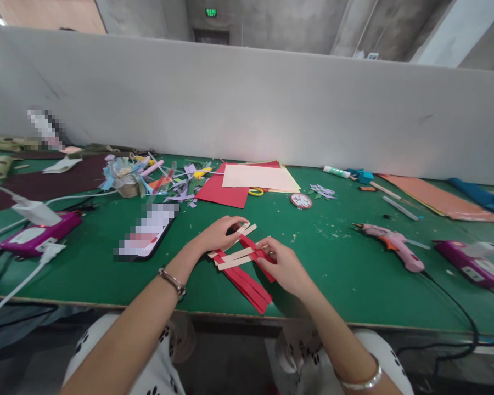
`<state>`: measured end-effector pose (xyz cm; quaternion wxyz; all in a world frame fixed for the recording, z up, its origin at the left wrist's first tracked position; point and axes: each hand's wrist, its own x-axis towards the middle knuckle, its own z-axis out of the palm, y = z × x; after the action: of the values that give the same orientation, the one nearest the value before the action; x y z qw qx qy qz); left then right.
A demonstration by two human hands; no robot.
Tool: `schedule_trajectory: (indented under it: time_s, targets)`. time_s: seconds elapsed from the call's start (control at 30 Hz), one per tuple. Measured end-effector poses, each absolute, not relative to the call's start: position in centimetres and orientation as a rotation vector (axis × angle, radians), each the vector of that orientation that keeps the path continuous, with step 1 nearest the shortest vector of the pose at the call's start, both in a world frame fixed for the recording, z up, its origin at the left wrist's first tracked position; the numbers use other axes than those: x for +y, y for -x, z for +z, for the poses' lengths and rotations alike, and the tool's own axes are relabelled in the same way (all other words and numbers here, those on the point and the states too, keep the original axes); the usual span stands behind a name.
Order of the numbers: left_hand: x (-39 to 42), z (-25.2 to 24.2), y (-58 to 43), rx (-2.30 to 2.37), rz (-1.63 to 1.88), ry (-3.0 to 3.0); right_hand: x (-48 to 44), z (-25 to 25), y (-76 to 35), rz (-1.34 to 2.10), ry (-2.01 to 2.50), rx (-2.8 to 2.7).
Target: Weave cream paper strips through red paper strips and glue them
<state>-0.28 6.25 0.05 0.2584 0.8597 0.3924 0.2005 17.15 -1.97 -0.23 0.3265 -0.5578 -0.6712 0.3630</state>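
Observation:
Red paper strips [247, 288] and cream paper strips [234, 260] cross over one another on the green table, in a partly woven arrangement. At the far left end of this weave is my left hand [221, 235], its fingers closed on a cream strip near its tip. My right hand [283, 267] pinches the strips at the right side, where a red strip passes under a cream one. Its fingertips partly hide that crossing.
A phone [158, 233] lies left of my hands. Behind are red paper [224, 189], cream sheets [251, 176], yellow-handled scissors [256, 191] and a round tin [301, 201]. On the right rest a pink glue gun [395, 247] and a purple power strip [473, 263]; another power strip [33, 236] sits left.

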Motion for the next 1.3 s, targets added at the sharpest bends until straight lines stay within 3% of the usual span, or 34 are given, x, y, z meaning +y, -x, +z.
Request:
schedule_trajectory:
  time_s: [0.5, 0.67, 0.93, 1.3]
  targets:
    - [4.1, 1.9, 1.6, 1.143, 0.714, -2.385, -1.1, 0.3, -17.8, 0.969, 1.372, -1.851]
    - [1.2, 2.7, 3.7, 1.267, 0.478, -2.529, -1.0, 0.4, -17.7, 0.960, 1.389, -1.866]
    - [1.3, -0.7, 4.9, 1.321, 0.117, -2.530, -1.4, 0.2, -16.9, 1.025, 1.447, -1.793]
    - [0.5, -0.6, 3.1, 1.085, 0.314, -2.526, -1.4, 0.1, -16.3, 0.904, 1.441, -1.809]
